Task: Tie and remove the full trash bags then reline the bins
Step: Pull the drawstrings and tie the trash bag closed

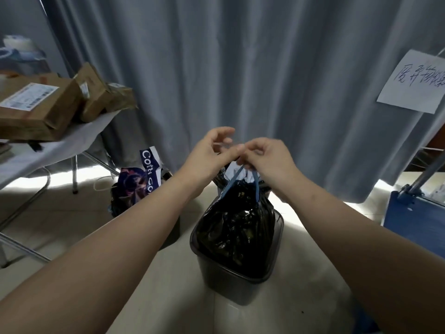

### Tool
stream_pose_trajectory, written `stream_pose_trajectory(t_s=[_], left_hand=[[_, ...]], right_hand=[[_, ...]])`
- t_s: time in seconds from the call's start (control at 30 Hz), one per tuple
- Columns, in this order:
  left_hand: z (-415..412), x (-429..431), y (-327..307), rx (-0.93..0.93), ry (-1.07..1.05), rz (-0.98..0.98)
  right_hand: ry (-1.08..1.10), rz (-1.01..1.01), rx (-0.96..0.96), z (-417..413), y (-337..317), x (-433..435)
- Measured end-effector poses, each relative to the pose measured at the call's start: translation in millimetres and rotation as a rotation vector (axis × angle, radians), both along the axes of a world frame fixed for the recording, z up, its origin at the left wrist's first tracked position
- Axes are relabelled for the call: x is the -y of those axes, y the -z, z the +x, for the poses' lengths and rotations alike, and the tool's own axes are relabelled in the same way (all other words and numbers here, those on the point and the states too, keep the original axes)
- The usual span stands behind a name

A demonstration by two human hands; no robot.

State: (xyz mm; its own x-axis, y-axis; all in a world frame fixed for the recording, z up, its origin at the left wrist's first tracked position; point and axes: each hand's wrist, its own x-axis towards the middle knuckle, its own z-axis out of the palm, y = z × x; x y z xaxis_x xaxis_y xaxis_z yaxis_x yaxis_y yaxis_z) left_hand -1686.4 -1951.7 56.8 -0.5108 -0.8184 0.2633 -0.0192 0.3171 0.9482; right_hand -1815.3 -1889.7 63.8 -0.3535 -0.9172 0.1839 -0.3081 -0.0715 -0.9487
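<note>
A full black trash bag [237,222] sits in a dark rectangular bin [231,280] on the floor in front of me. Its blue drawstring [231,183] runs up from the gathered neck as two strands. My right hand [267,157] pinches the top of the drawstring above the bag. My left hand [212,153] is right beside it, thumb and fingers curled at the same spot on the string; the fingertips of both hands meet. White paper shows in the bag's mouth under the hands.
A second bin [125,201] with a blue-and-white paper bag [150,169] stands to the left. A folding table [36,155] holds cardboard parcels [36,112]. A grey curtain [240,68] hangs behind. A blue cart [414,225] stands at right under a handwritten paper sign [414,83].
</note>
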Motion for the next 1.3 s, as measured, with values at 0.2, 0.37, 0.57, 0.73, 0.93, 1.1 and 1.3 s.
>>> stream_pose_trajectory(t_s=[0.2,0.37,0.57,0.73,0.93,1.1,1.3], left_hand=[[-15,-14,40,0.225,0.259,-0.039],[-39,-7,76,0.453,0.024,-0.206],[-39,8,82,0.572,-0.058,-0.295],[-30,12,40,0.439,-0.126,-0.528],[-14,10,20,0.457,-0.049,-0.321],[-9,11,18,0.210,-0.034,0.017],[-11,15,31,0.048,-0.114,0.167]], right_hand=[[-0.075,-0.086,-0.049,5,-20,-5],[-0.053,-0.231,0.101,8,-25,-10],[-0.027,-0.289,0.065,-17,-15,-9],[0.112,-0.295,-0.350,-27,6,-3],[-0.089,0.092,-0.830,-24,63,5],[-0.104,0.170,-0.851,-6,84,28],[-0.283,0.487,-1.054,-14,107,33]])
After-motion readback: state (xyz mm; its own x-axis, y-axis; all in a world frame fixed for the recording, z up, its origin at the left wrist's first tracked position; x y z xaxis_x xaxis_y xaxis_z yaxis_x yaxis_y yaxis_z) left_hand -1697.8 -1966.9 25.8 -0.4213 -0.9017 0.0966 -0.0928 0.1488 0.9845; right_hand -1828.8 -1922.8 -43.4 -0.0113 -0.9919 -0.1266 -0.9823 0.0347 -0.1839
